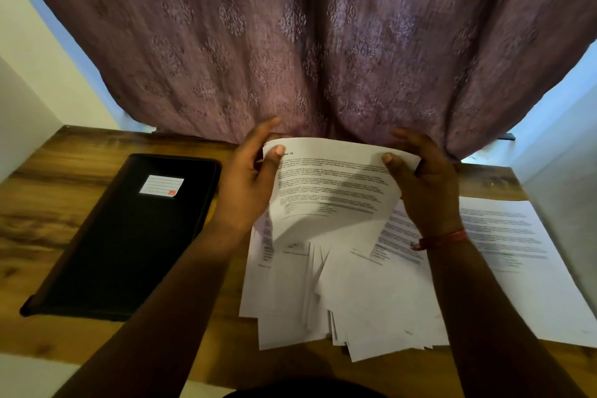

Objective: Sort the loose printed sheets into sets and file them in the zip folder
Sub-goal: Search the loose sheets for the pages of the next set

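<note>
Both forearms reaching in; left hand (250, 171) & right hand (423, 181) pinching top sheet (329, 184) by its far corners, thumbs on top, prob. reading the heading. Loose pile (339, 300) lying underneath, second stack (517, 255) at right, zip folder (129, 236) sitting closed at left on desk (58, 171).

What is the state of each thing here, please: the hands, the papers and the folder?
Left hand: grips the raised sheet.
Right hand: grips the same sheet.
Raised sheet: lifted, curved.
Loose pile: fanned out, unsorted.
Flat sheet: lying apart at the right.
Zip folder: closed, lying flat.
</note>
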### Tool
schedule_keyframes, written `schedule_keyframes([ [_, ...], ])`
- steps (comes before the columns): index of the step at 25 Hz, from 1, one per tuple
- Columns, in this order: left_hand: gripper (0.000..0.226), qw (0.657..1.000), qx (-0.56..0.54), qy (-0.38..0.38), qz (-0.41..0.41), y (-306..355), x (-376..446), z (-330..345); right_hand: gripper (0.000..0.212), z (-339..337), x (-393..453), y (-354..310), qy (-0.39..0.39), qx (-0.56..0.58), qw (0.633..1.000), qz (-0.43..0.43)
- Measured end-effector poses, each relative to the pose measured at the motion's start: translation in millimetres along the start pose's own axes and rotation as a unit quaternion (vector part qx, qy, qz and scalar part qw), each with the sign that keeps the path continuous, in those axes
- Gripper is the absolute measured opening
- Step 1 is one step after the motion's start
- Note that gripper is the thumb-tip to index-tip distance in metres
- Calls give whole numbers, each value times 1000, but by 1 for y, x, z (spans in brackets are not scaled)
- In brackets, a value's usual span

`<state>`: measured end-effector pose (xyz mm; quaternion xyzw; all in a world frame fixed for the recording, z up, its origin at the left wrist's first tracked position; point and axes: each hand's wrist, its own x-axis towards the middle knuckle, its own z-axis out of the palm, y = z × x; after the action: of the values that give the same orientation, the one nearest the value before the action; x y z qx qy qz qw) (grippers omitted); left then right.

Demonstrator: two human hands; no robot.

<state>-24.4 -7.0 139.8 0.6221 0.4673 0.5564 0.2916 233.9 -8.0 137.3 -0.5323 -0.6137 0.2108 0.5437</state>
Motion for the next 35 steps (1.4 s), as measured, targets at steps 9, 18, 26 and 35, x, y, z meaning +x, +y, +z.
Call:
schedule_keyframes([
  [9,24,989,110,8,95,-12,5,-5,19,-9,13,-5,-30,-188,960,-205],
  [18,21,997,66,-28,31,-4,2,0,25,-5,10,-11,-23,-138,977,-161],
  [26,34,961,-120,-43,-244,-35,-29,33,34,46,-32,20,-18,182,951,248],
  [35,39,961,-113,35,-248,-55,-40,38,17,67,-55,24,33,192,947,256],
])
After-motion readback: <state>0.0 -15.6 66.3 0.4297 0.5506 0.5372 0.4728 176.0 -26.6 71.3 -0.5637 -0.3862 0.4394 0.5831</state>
